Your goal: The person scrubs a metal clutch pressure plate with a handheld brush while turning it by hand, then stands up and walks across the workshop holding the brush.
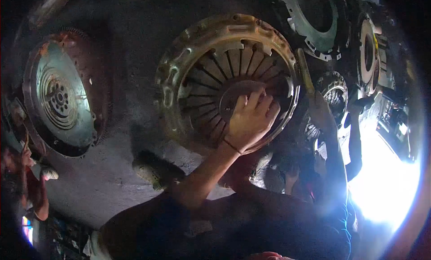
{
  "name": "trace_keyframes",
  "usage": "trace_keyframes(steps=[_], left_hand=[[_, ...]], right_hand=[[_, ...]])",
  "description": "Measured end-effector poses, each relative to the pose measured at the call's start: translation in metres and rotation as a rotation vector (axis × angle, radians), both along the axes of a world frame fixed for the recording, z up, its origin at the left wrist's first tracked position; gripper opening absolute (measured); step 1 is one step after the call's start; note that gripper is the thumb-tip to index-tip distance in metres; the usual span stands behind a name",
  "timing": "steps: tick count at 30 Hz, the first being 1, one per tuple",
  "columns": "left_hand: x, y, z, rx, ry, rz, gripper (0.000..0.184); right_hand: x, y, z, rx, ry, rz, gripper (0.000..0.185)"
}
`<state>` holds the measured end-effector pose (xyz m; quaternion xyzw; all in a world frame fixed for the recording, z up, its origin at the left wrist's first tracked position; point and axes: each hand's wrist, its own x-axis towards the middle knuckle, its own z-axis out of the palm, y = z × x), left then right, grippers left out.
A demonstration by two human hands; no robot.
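Observation:
A large round clutch cover (pixel 173 73) with radial spring fingers lies flat on the dark floor. Over its centre, my left hand (pixel 255 114) curls its fingers on a dull round disc (pixel 234 90); the fingertips are partly hidden. A dark band circles that wrist. To the right of the cover, my right hand (pixel 315 100) is dim and closed around a long, narrow rod (pixel 305 69), which points upward beside the cover's rim.
A flywheel (pixel 67 96) lies at the left. Ring plates (pixel 321 37) and a smaller clutch cover (pixel 334 96) are at the right. A shoe (pixel 148 174) is below the large cover. Another person's arm (pixel 41 201) shows far left. Bright glare fills the lower right.

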<state>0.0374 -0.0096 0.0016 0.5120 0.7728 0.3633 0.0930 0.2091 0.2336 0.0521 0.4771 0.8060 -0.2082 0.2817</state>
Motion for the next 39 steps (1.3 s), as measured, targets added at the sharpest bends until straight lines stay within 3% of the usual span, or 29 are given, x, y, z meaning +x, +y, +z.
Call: trace_keyframes(steps=[6,8,14,17,19,20,23,28,31,34,37,38,39], left_hand=[[0.002,0.001,0.001,-0.008,-0.003,0.048,0.021],[0.003,0.001,0.0,0.0,0.022,0.051,0.021],[0.002,0.0,0.001,-0.014,0.079,0.049,0.018],[-0.003,0.008,0.011,0.031,0.106,0.052,0.012],[0.001,0.005,0.006,0.032,0.17,0.054,0.009],[0.0,0.005,0.008,0.034,0.193,0.048,0.009],[0.002,0.005,0.01,0.038,0.25,0.029,0.011],[0.0,0.003,0.004,0.051,0.293,-0.015,0.019],[-0.005,0.0,0.016,0.117,0.231,-0.076,0.022],[-0.025,-0.004,0.016,0.037,-0.076,-0.162,0.027],[-0.075,-0.009,0.044,0.018,0.143,-0.26,0.032],[-0.095,-0.01,0.056,-0.102,0.161,-0.32,0.032],[-0.115,-0.012,0.069,-0.222,0.166,-0.381,0.032]], right_hand=[[0.032,-0.004,-0.036,0.161,0.194,0.014,0.039],[0.007,-0.005,-0.013,0.014,0.209,-0.049,0.04],[-0.013,-0.014,-0.001,-0.034,0.137,-0.115,0.031],[0.033,0.007,-0.037,0.068,0.244,0.348,0.031],[-0.012,-0.012,-0.008,-0.015,0.196,0.13,0.034],[-0.025,-0.02,0.009,-0.063,0.17,-0.108,0.036],[-0.014,-0.026,0.001,0.107,0.171,0.072,0.049],[-0.004,-0.032,0.002,0.113,0.255,-0.02,0.057],[-0.009,-0.053,0.044,0.101,0.344,-0.117,0.056],[-0.002,-0.066,0.061,0.069,0.372,-0.201,0.062],[0.011,-0.061,0.052,0.116,0.431,-0.129,0.062],[0.009,-0.057,0.06,0.034,0.367,-0.152,0.054],[0.006,-0.058,0.069,0.077,0.471,-0.136,0.053]])
